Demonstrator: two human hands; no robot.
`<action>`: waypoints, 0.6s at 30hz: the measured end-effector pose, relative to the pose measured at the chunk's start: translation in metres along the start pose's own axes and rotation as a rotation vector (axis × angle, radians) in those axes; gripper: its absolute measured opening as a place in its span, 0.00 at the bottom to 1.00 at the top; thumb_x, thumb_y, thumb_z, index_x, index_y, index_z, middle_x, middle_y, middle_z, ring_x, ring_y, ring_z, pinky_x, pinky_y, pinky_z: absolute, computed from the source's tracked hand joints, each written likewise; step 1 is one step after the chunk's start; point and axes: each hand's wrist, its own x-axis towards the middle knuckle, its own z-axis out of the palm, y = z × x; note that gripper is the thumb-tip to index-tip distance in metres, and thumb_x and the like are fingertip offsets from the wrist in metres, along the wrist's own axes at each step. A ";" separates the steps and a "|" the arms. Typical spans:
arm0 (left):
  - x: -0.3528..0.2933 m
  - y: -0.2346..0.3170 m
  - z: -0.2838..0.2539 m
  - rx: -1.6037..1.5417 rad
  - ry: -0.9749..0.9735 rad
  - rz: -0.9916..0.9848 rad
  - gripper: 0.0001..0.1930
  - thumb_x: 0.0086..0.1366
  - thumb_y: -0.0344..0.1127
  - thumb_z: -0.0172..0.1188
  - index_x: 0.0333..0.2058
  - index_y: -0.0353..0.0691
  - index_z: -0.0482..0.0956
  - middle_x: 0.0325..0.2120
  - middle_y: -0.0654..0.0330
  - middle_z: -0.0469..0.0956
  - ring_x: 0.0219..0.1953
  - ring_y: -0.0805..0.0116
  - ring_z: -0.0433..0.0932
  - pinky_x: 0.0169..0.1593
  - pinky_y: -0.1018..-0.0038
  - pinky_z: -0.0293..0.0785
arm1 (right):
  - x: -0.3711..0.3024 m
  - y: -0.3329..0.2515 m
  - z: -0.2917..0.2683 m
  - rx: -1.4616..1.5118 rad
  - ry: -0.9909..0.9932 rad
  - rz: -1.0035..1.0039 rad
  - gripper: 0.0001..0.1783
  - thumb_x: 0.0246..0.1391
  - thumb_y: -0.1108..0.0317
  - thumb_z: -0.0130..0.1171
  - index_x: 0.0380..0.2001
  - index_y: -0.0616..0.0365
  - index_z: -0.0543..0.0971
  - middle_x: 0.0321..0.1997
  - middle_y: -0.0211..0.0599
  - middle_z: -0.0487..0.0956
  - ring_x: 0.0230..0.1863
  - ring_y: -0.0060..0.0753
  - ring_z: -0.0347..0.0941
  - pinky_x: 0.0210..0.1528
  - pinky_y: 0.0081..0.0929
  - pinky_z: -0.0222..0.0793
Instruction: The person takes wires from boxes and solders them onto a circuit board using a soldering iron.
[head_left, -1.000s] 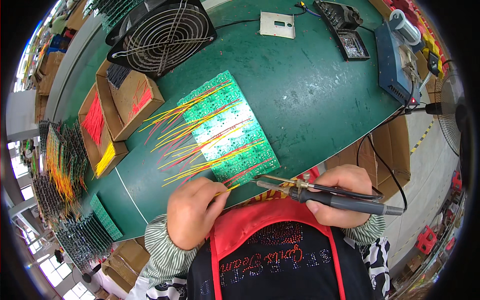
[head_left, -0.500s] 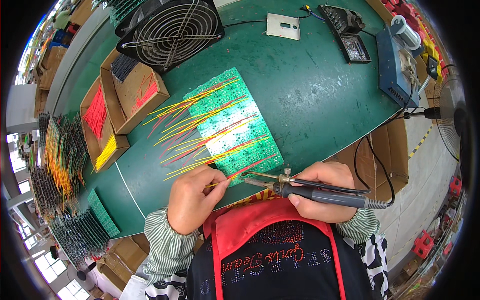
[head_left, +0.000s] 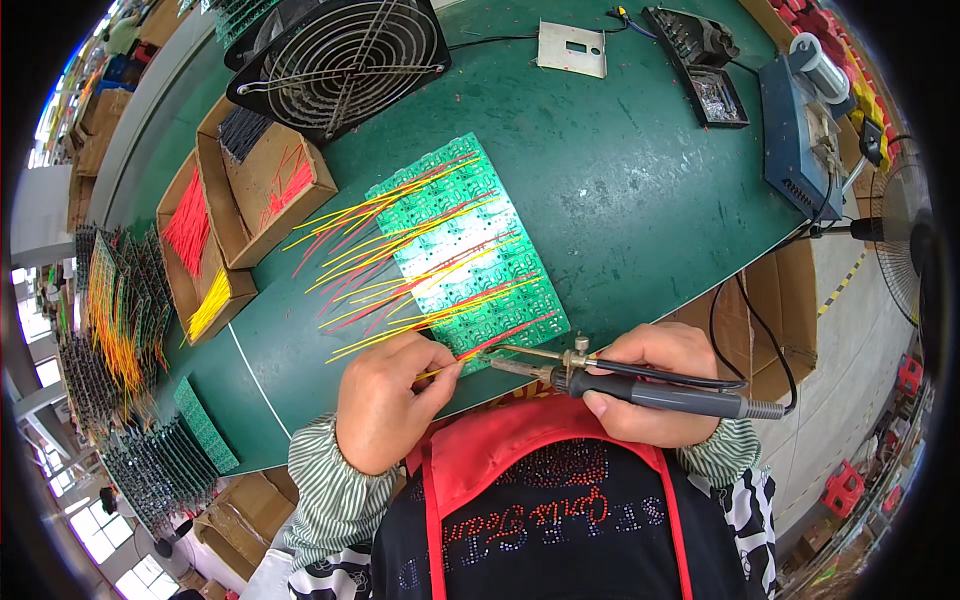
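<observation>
A green circuit board panel [head_left: 455, 215] lies tilted on the bench, with rows of red and yellow wires [head_left: 375, 258] attached and trailing off to the left. At its near edge my left hand [head_left: 385, 405] pinches a yellow wire [head_left: 428, 374] between thumb and forefinger. My right hand [head_left: 665, 350] is wrapped round the grey handle of a soldering iron [head_left: 680, 398], which has a thin metal feed tube fixed alongside. The iron's tip points left at the board's near corner, close to my left fingertips. Whether the tip touches the board I cannot tell.
Cardboard trays [head_left: 250, 250] of cut red, yellow and dark wires stand at the left, near a black fan [head_left: 345, 70]. A blue box with a solder spool [head_left: 800, 135], a black parts tray [head_left: 715, 95] and a metal plate [head_left: 572, 48] sit farther back. Wired boards [head_left: 125, 310] stack far left.
The soldering iron and my right hand have shifted very slightly to the right. My left hand keeps its pinch on the yellow wire at the board's near edge.
</observation>
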 end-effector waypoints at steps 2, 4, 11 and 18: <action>-0.001 -0.001 -0.005 0.082 0.093 0.122 0.04 0.51 0.26 0.64 0.26 0.34 0.77 0.21 0.57 0.74 0.21 0.64 0.74 0.25 0.71 0.69 | -0.002 -0.001 -0.003 -0.011 0.007 -0.008 0.09 0.37 0.73 0.67 0.23 0.60 0.76 0.19 0.33 0.78 0.18 0.25 0.75 0.21 0.21 0.68; 0.000 0.003 -0.007 0.157 0.179 0.252 0.05 0.51 0.25 0.64 0.26 0.33 0.78 0.21 0.57 0.73 0.21 0.66 0.73 0.24 0.73 0.68 | -0.005 -0.002 -0.008 -0.029 0.021 -0.008 0.09 0.37 0.73 0.67 0.23 0.60 0.76 0.19 0.33 0.78 0.18 0.25 0.75 0.21 0.21 0.68; 0.007 0.012 0.009 0.054 0.061 0.118 0.04 0.52 0.26 0.64 0.26 0.34 0.78 0.22 0.56 0.74 0.21 0.65 0.74 0.24 0.74 0.69 | -0.013 0.002 -0.016 -0.097 0.044 -0.022 0.10 0.37 0.72 0.67 0.24 0.60 0.76 0.20 0.33 0.78 0.18 0.24 0.75 0.21 0.20 0.67; 0.012 0.011 0.010 0.047 0.014 0.069 0.04 0.53 0.26 0.63 0.26 0.34 0.78 0.22 0.57 0.73 0.20 0.66 0.73 0.23 0.74 0.69 | -0.011 0.006 -0.013 -0.052 0.045 0.012 0.09 0.38 0.73 0.66 0.24 0.61 0.76 0.20 0.33 0.78 0.18 0.22 0.75 0.21 0.20 0.67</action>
